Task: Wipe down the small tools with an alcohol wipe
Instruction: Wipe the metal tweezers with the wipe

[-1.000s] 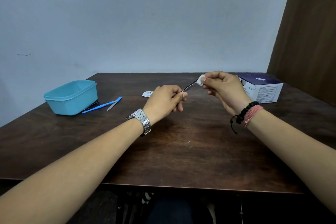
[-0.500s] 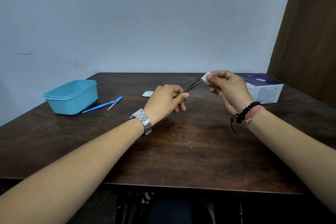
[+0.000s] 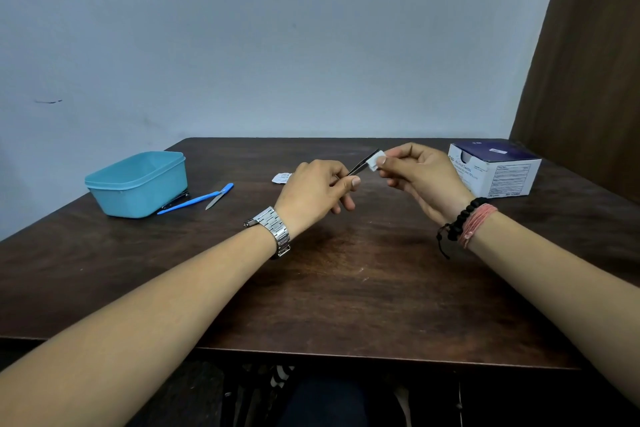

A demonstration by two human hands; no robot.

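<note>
My left hand [image 3: 318, 192] grips the base of dark metal tweezers [image 3: 362, 164] above the middle of the table, tips pointing up and to the right. My right hand [image 3: 420, 177] pinches a small white alcohol wipe [image 3: 374, 161] against the tweezers near their tip. On the table to the left lie a blue-handled tool [image 3: 188, 202], a small blade with a blue handle [image 3: 220, 196] and a dark tool [image 3: 176, 199] partly hidden by the tub.
A teal plastic tub [image 3: 136, 184] stands at the left of the dark wooden table [image 3: 346, 288]. A white and purple box of alcohol swabs [image 3: 495, 172] sits at the right. A torn white wrapper [image 3: 281, 177] lies behind my left hand.
My right hand slid the wipe along the tweezers out to the tip, then back a little toward my left hand. My left hand has barely moved.
</note>
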